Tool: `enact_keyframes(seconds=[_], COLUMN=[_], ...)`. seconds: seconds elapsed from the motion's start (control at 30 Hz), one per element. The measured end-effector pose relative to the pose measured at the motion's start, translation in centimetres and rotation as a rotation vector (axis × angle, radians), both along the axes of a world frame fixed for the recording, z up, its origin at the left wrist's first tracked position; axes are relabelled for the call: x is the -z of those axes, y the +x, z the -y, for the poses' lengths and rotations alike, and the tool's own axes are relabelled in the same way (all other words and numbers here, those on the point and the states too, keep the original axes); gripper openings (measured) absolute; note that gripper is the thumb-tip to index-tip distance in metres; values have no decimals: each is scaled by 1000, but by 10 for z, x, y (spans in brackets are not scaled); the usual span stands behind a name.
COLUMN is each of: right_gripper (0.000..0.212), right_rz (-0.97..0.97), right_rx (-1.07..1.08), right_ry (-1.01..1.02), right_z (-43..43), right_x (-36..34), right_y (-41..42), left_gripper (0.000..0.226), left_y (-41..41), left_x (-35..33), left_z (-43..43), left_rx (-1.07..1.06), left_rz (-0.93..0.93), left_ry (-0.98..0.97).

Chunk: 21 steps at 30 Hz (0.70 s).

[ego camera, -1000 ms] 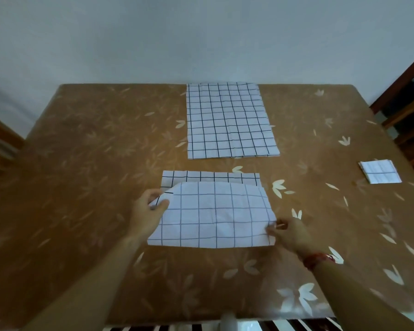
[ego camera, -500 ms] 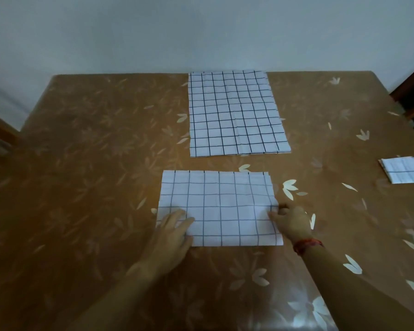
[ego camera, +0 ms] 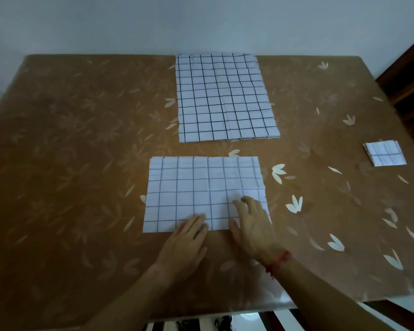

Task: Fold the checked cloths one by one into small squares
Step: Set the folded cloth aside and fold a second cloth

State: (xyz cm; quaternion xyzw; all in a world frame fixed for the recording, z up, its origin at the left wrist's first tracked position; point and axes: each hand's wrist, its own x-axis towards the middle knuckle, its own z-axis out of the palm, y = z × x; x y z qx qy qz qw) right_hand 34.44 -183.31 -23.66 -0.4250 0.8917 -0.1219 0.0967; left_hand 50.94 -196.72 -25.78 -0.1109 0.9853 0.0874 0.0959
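A white checked cloth folded in half (ego camera: 201,189) lies flat near the front middle of the brown table (ego camera: 81,151). My left hand (ego camera: 185,244) rests palm down on its near edge, fingers together. My right hand (ego camera: 253,225) lies flat on the cloth's near right corner, fingers spread. Neither hand grips anything. A stack of unfolded checked cloths (ego camera: 225,96) lies at the back middle. A small folded square of checked cloth (ego camera: 384,156) sits at the right.
The table has a glossy cover with pale leaf prints. A wall runs behind its far edge. Dark wooden furniture (ego camera: 413,75) stands past the right edge. A striped surface (ego camera: 201,324) shows below the near edge.
The lifted near half was laid over the far half, giving a flat rectangle. Both hands let go of the corners and slid inward along the near edge, pressing flat.
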Motion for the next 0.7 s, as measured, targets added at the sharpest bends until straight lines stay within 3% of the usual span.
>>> enact_keyframes(seconds=[0.17, 0.33, 0.7], right_gripper=[52, 58, 71], right_rz=[-81, -20, -11], right_rx=[-201, -321, -224], right_ry=[57, 122, 278], right_z=[-2, 0, -1], right_x=[19, 29, 29], right_y=[41, 66, 75], left_gripper=[55, 55, 59], left_y=[0, 7, 29], left_x=[4, 4, 15], left_z=[4, -4, 6], left_rx=[37, 4, -63], left_rz=[-18, -33, 27], left_ry=[41, 59, 34])
